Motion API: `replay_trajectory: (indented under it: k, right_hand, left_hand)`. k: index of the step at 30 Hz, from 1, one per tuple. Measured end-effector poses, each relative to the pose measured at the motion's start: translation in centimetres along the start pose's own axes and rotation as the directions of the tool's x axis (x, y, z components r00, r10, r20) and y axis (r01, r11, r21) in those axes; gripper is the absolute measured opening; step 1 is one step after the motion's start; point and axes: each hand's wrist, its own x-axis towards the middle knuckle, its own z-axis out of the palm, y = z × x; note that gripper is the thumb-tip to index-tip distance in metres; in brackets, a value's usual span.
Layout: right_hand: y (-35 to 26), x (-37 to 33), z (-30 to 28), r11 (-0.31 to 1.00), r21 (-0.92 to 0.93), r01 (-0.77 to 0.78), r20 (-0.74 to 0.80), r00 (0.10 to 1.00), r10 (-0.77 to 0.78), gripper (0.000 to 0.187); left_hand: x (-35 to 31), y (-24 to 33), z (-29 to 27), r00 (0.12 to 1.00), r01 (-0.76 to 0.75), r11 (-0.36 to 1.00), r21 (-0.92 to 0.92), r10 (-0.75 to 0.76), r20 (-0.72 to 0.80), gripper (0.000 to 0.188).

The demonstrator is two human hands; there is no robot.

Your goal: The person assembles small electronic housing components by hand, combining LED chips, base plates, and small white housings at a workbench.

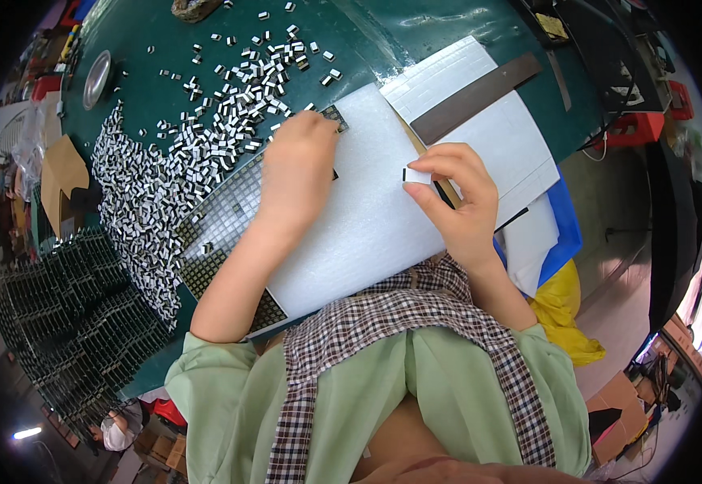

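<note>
My right hand (461, 194) pinches a small white block with a black edge (417, 175) between thumb and fingertips, held above a white foam sheet (367, 226). My left hand (298, 165) is bent down over the sheet's far left edge, its fingers curled together. Its fingertips touch the far end of a dark gridded board (336, 118); whatever they hold is hidden. Along the foam's left side runs a strip of grey square cells (234, 198), partly covered by my left forearm. A dark board with yellowish squares (266, 313) shows near my left elbow.
A large heap of small white-and-black pieces (141, 189) spreads over the green table (351, 40) at left. Stacked dark circuit boards (77, 290) stand nearer. A brown flat bar (476, 98) lies on white sheets (520, 145) at right. A metal dish (98, 79) sits far left.
</note>
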Motion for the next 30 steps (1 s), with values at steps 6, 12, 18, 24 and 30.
replay_trajectory:
  k: [6,12,18,24,30]
  right_hand:
    - [-0.4,0.2,0.4,0.991,0.002,0.130,0.021,0.991,-0.130,0.021]
    - [-0.5,0.1,0.5,0.990,0.068,0.127,0.086,0.987,-0.132,0.021]
    - [-0.4,0.1,0.5,0.990,0.089,0.106,0.109,0.987,-0.116,0.021]
    - [-0.6,0.2,0.5,0.992,0.042,0.118,0.110,0.986,-0.122,0.022]
    - [-0.2,0.3,0.5,0.942,-0.201,0.268,0.156,0.958,-0.239,0.022]
  left_hand:
    - [-1.4,1.0,-2.0,0.663,0.622,-0.572,-0.535,0.022,0.748,0.022]
    - [-2.5,2.0,-1.3,0.686,0.530,-0.700,-0.479,0.021,0.728,0.021]
    - [-2.4,2.1,-1.4,0.695,0.531,-0.701,-0.476,0.039,0.718,0.021]
    - [-2.4,2.4,-1.8,0.700,0.539,-0.614,-0.576,-0.053,0.712,0.019]
    - [-2.1,3.4,-2.7,0.738,0.601,-0.131,-0.788,-0.287,0.611,0.017]
